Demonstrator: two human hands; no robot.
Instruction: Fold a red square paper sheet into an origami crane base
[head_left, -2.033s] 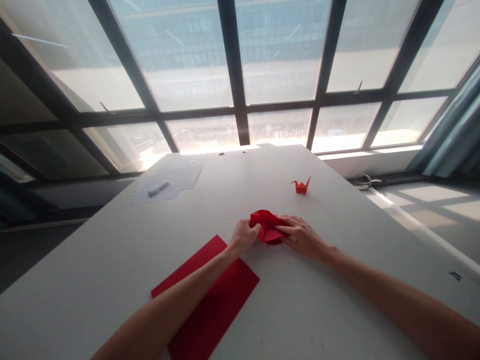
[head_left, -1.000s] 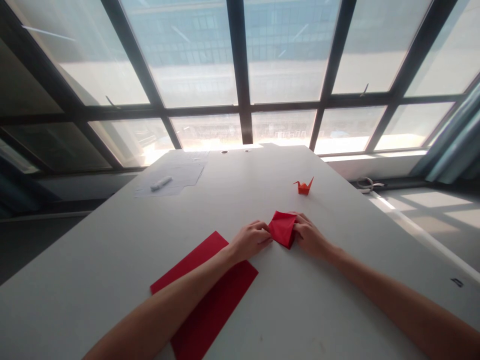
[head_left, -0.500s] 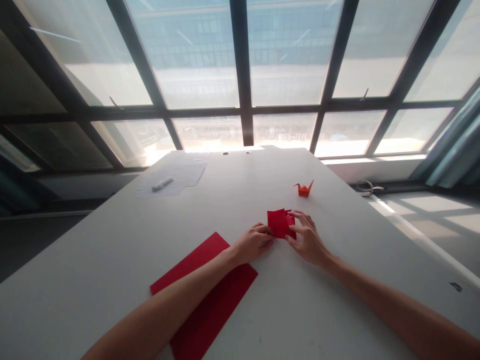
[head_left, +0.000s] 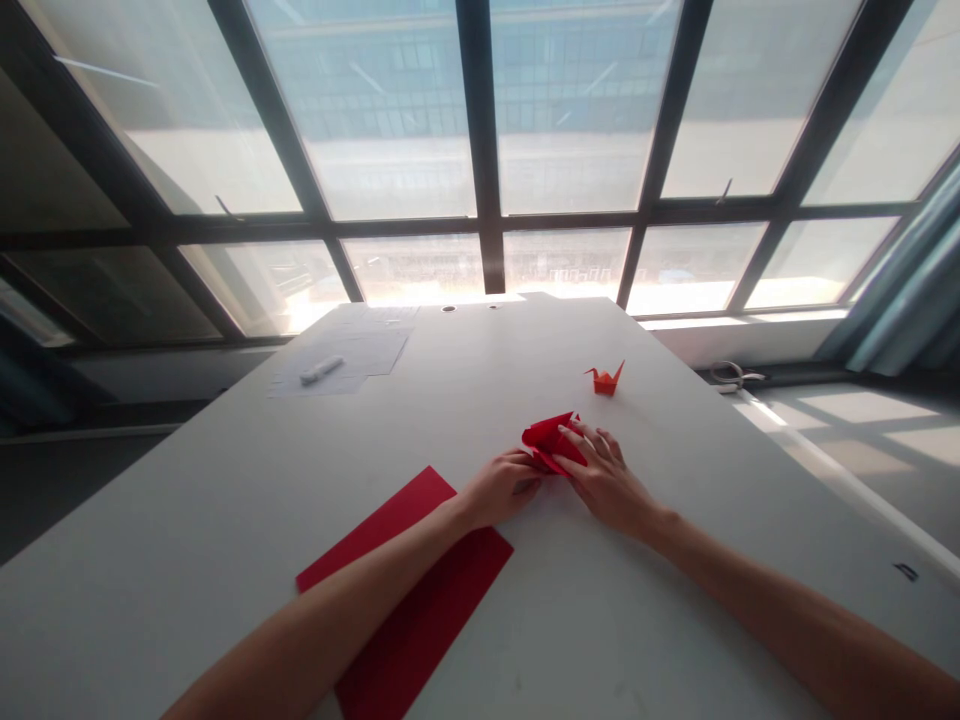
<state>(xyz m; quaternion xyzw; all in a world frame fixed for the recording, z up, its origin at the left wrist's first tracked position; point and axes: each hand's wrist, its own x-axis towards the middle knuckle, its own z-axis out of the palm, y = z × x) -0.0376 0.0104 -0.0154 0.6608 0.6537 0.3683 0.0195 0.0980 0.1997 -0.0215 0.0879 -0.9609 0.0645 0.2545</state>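
A folded piece of red paper [head_left: 553, 440] is between my hands over the white table, one flap raised and bent over toward the left. My left hand [head_left: 504, 484] pinches its lower left corner, the fingertips partly hidden beneath the paper. Across its right side lie the fingers of my right hand [head_left: 606, 470], pressing on the flap with the thumb near the lower edge. Beyond the hands, a finished orange-red paper crane [head_left: 605, 379] stands on the table. Under my left forearm rests a larger red sheet or stack of red paper [head_left: 442, 610].
White paper sheets [head_left: 375, 352] lie at the far left of the table [head_left: 225, 520], with a white tube-like object [head_left: 322, 370] on them. A small dark mark or item [head_left: 905, 571] is near the right edge. Windows rise behind, and a coiled cable [head_left: 726, 374] sits right of the table.
The red paper, flatter and squarer before, now has a flap lifted and folded leftward. My right hand has moved slightly left, with its fingers laid over the paper.
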